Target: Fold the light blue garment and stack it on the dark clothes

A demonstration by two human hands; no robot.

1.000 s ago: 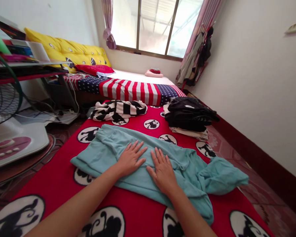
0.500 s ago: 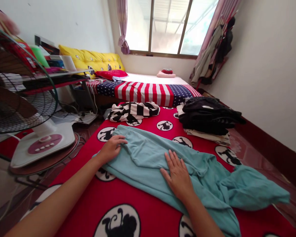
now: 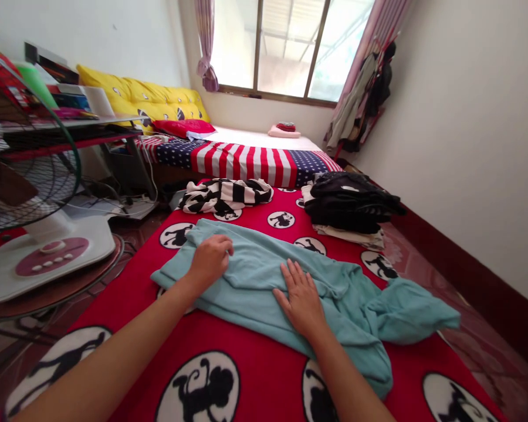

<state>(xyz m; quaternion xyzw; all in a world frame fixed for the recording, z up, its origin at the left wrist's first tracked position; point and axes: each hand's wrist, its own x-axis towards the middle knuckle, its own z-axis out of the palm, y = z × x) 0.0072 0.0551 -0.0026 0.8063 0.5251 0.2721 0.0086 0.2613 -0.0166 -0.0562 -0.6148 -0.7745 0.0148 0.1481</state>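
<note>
Where hands [image 3: 255, 281] press, teal garment [image 3: 334, 293] beneath — flat

Teal garment [image 3: 264, 275] — soft matt cloth, creased.

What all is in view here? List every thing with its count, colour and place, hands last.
garment: one, teal, spread on the red blanket in front of the person
blanket: one, red with black-and-white monkey circles, covering the floor
striped garment: one, black and white, crumpled at the blanket's far edge
clothes pile: one stack, mostly black over pale pieces, far right of the blanket
flag cover: one, red, white and blue, on the bed beyond
cushion: one, yellow, along the left wall
pillow: one, red, by the cushion
fan: one, white base, at left
window: one, far wall
left hand: curled, gripping a teal fold
right hand: flat on the teal garment
</note>
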